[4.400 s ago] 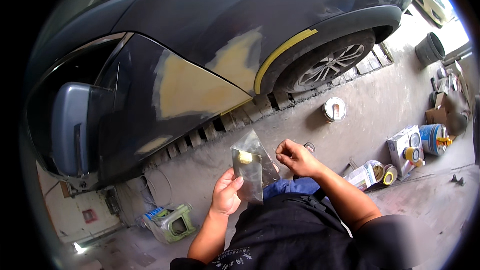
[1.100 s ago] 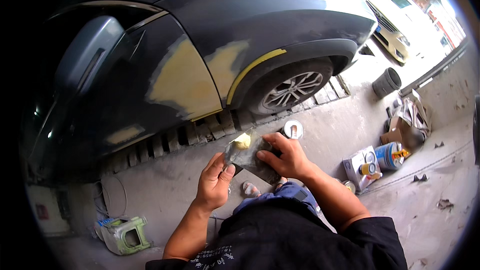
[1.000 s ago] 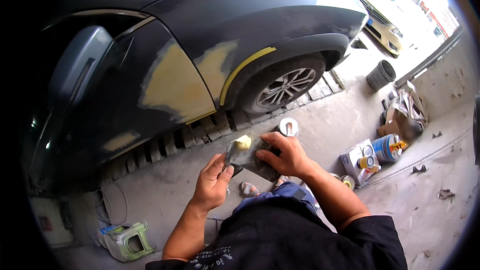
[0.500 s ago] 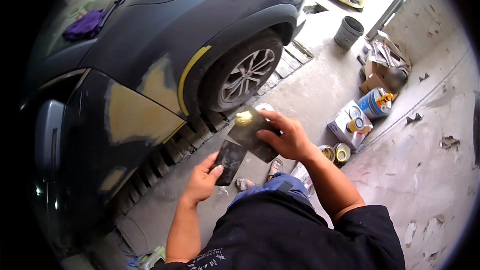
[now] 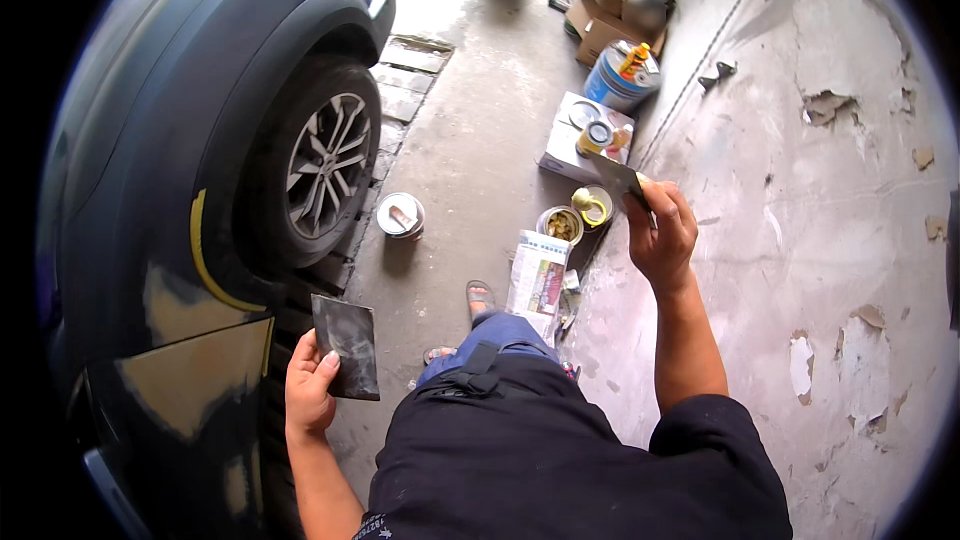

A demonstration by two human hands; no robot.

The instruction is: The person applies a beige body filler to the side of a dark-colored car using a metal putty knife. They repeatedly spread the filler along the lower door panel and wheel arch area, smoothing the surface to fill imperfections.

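Observation:
My left hand [image 5: 312, 387] grips a black rectangular putty spreader [image 5: 346, 348] by its left edge, thumb on the smudged face. Raised on the right, my right hand [image 5: 664, 230] pinches a second dark spreader [image 5: 622, 178], seen nearly edge-on. Beyond that blade are an open tin with yellowish contents [image 5: 560, 225] and a round lid or tin with a yellow ring [image 5: 597, 206]. A pale yellow lump shows by the ring; I cannot tell whether it touches the blade. To the left stands the dark car [image 5: 130, 230], with tan filler patches [image 5: 195, 375] on its door and fender.
Yellow tape [image 5: 205, 258] edges the wheel arch. On the floor are a white-lidded can [image 5: 400, 215], newspaper [image 5: 538, 280], a white box [image 5: 565, 152] bearing a small jar [image 5: 595, 136], a blue-and-white drum [image 5: 620, 80] and cardboard [image 5: 603, 30]. A peeling wall [image 5: 780, 200] borders the right.
My hands have moved apart: the right with its spreader went right toward the tins, the left moved left and slightly down. The view has turned right. The yellow putty on the right spreader no longer shows clearly.

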